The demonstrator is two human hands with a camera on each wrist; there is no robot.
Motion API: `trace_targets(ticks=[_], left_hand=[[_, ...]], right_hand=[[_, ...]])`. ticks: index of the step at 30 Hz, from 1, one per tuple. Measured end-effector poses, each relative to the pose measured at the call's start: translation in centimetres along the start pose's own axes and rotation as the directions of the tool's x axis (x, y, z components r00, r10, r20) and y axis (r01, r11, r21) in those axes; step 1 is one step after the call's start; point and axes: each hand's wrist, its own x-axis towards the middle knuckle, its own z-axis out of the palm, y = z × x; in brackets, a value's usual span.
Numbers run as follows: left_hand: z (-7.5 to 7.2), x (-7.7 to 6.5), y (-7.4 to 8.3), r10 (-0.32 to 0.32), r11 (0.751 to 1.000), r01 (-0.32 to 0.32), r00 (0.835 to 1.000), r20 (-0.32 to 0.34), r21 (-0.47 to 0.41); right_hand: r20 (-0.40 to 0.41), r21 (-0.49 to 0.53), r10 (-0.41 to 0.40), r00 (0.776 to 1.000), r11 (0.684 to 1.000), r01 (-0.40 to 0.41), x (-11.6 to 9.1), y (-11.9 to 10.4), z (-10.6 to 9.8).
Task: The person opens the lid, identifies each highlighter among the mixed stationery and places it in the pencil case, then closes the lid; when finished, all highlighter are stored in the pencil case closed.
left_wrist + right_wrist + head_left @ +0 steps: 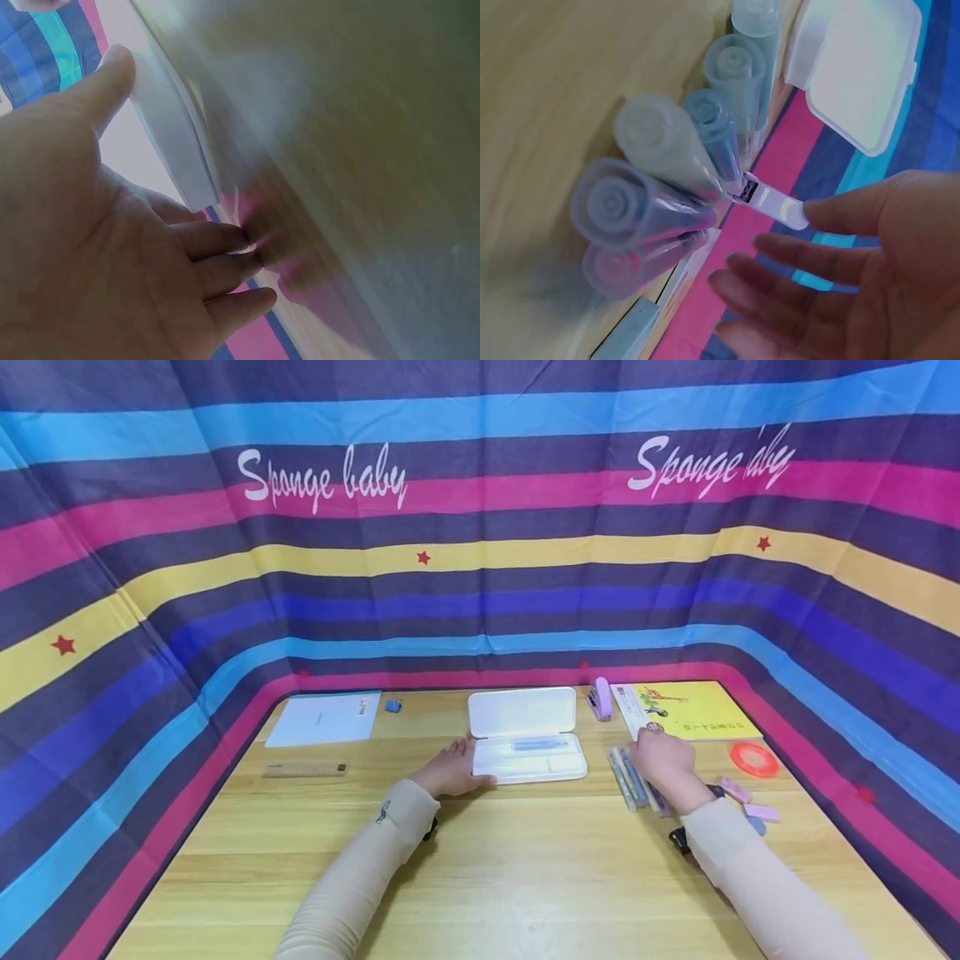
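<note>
A white pencil case (529, 766) lies with its lid raised, and a blue pen (540, 743) is inside. At the case's left end my left hand (452, 769) touches it, thumb (114, 75) against the side and fingers fairly straight. My right hand (664, 763) is over several translucent pens (628, 779). From the right wrist, the capped ends of the pens (656, 135) show beside relaxed fingers (772, 300), with a gap between. Nothing is visibly held in that hand. Behind the pens stands a purple stapler (601, 699).
A yellow book (697, 710) lies at the back right, with a red tape ring (754, 759) and pink erasers (761, 812) nearer. On the left are a pale blue notebook (324, 720), a blue sharpener-like block (393, 705) and a wooden ruler (305, 770). Striped cloth (480, 602) surrounds the table.
</note>
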Motion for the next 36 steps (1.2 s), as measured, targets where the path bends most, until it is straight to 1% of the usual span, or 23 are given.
trace_targets(ticks=[1,3,7,15,22,26,31,36], left_hand=[[0.0,0.0,0.0,0.0,1.0,0.0,1.0,-0.002,0.0],[0.0,-0.1,0.1,0.0,1.0,0.0,1.0,-0.006,0.003],[-0.1,-0.2,0.2,0.001,1.0,-0.001,1.0,-0.012,0.013],[-0.1,-0.2,0.3,0.011,1.0,-0.01,1.0,-0.017,0.014],[0.0,-0.2,0.2,0.013,1.0,-0.012,1.0,-0.02,0.019],[0.1,-0.2,0.2,0.012,1.0,-0.012,1.0,-0.02,0.019],[0.0,-0.3,0.3,0.01,1.0,-0.01,1.0,-0.017,0.013],[-0.1,-0.3,0.3,0.003,1.0,-0.003,1.0,-0.014,0.012]], right_hand=[[0.03,0.002,0.022,0.999,1.0,-0.022,0.0,0.1,0.0],[0.077,-0.008,0.04,0.996,0.999,-0.04,-0.1,0.4,0.1],[0.135,-0.034,0.039,0.99,0.999,-0.035,-0.1,0.8,0.3],[0.145,-0.025,0.037,0.989,0.999,-0.034,-0.2,1.1,0.2],[0.181,-0.017,0.078,0.98,0.997,-0.077,-0.4,1.5,0.5],[0.193,-0.011,0.084,0.978,0.996,-0.084,-0.5,1.8,0.7],[0.194,-0.004,0.09,0.977,0.996,-0.091,-0.6,2.1,0.8],[0.175,0.013,0.084,0.981,0.996,-0.088,-0.6,2.3,0.7]])
